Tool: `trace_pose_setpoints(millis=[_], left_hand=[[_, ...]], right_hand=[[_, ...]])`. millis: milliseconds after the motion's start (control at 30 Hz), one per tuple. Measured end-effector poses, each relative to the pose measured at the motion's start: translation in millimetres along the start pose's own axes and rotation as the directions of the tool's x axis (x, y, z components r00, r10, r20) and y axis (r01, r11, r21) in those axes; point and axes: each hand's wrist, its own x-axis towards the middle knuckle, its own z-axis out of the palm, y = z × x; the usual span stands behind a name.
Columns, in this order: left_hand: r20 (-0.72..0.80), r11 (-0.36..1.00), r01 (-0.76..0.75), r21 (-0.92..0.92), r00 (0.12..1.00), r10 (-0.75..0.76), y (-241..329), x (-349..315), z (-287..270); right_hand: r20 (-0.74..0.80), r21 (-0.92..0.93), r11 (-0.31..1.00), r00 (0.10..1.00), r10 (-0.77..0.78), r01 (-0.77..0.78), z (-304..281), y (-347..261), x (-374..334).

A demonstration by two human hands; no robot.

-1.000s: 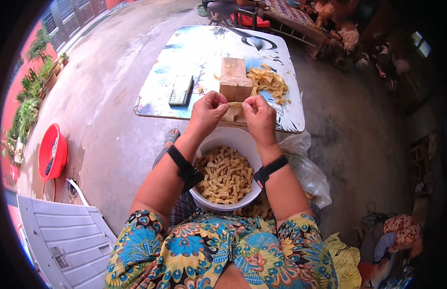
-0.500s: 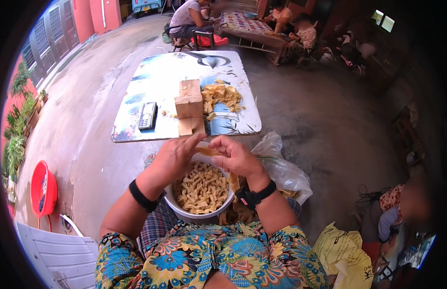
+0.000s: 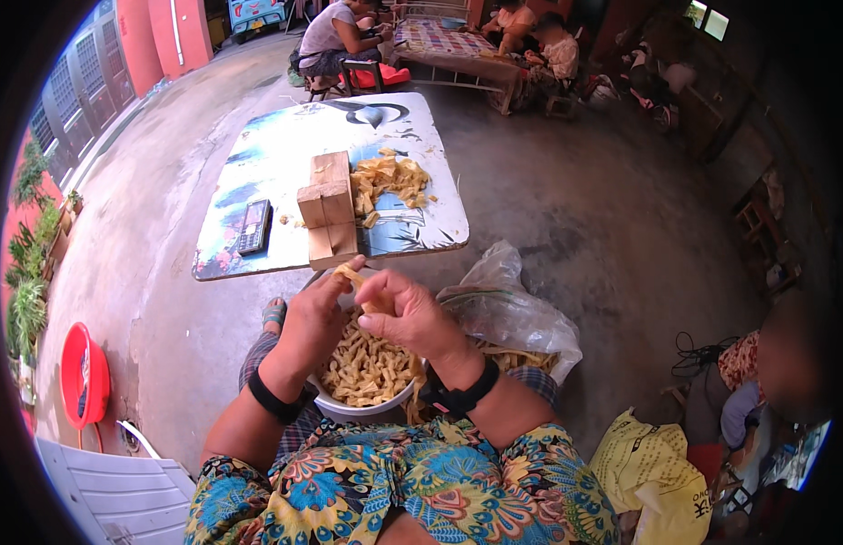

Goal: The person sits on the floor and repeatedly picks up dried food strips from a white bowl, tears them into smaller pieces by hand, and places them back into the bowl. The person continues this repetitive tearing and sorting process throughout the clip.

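Over a white bowl in my lap, both hands work a soft tan strip that looks like tofu skin. My left hand pinches it near the fingertips. Thumb and bent fingers of my right hand close on its other part; the fingers partly hide the strip. Inside the bowl lie many short, twisted or knotted tan pieces. Another strip hangs over the bowl's right rim, by my right wrist. Right of the bowl, a clear plastic bag lies over more tan strips.
Ahead stands a low table with wooden blocks, a heap of tan scraps and a keypad phone. A red basin is at left, a yellow sack at lower right. People sit at a far table and at right.
My hands have shifted slightly left and lower, and the strip between them is now bent at the left fingertips. The whole view has turned a little, moving the table left.
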Motion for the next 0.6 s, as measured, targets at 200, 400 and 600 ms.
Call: trace_pose_setpoints(millis=[200,400,600], left_hand=[[0.438,0.002,0.446,-0.895,0.879,-0.188,4.2,-5.9,-10.3],[0.509,-0.328,0.496,-0.804,0.859,0.051,-23.8,-10.7,-12.4],[0.229,0.109,0.301,-0.947,0.876,-0.425,-8.3,-4.1,15.6]], right_hand=[[0.207,-0.841,0.393,0.892,-0.401,0.372,7.0,9.1,-2.7],[0.219,-0.728,0.471,0.82,-0.529,0.499,4.1,20.8,5.8],[0.083,0.296,0.934,0.979,0.186,-0.203,1.0,51.4,-3.7]])
